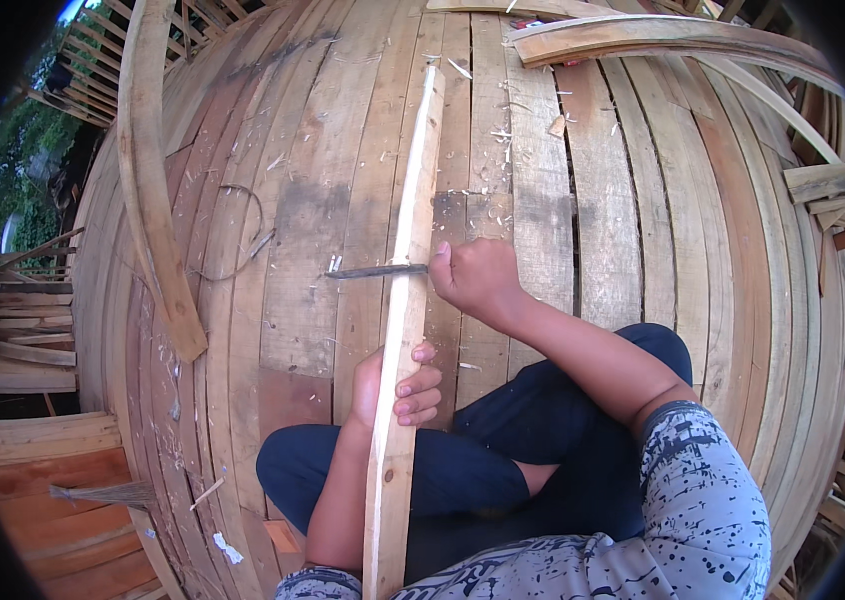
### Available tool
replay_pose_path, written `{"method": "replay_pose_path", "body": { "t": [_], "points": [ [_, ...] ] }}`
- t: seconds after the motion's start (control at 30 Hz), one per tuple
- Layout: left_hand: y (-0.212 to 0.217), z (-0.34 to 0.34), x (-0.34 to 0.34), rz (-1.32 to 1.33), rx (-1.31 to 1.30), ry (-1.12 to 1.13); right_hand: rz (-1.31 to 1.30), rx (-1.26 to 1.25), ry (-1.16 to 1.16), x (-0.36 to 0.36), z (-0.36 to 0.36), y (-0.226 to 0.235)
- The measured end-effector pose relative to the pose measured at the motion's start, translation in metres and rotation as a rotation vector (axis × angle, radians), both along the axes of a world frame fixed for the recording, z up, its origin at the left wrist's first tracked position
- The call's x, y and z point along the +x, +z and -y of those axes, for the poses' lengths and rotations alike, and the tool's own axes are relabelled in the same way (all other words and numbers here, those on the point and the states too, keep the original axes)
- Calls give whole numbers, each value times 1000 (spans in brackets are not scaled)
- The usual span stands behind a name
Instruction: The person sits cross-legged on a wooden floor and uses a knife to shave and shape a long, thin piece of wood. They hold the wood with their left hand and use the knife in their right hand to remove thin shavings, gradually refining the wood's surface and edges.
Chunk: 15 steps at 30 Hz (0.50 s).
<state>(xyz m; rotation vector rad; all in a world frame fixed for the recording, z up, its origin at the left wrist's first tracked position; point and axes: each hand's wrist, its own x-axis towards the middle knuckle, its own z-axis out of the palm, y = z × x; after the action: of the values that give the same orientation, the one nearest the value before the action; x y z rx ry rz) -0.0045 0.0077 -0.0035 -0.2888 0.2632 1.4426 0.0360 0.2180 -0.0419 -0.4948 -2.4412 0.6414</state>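
A long narrow wooden strip runs from near my body out over the plank floor, its left edge pale and freshly cut. My left hand is wrapped round its lower part, the fingers curled over the right side. Farther up, my right hand is closed in a fist just right of the strip. It grips a dark-bladed knife, whose blade lies across the strip and sticks out to the left. The knife's handle is hidden inside the fist.
Wood shavings and chips lie on the plank floor. A long board leans at the left, a thin cord loop beside it. A curved timber lies at the far right. My crossed legs sit under the strip.
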Motion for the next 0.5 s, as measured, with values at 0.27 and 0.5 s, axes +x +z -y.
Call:
{"method": "replay_pose_path", "body": {
  "t": [0.27, 0.5],
  "points": [
    [0, -1, 0, -41, 10, -7, 20, -6, -6, 2, 10, 12],
    [2, -4, 1, -16, 2, -8, -42, -2, -5, 0, 2, 3]
  ]
}}
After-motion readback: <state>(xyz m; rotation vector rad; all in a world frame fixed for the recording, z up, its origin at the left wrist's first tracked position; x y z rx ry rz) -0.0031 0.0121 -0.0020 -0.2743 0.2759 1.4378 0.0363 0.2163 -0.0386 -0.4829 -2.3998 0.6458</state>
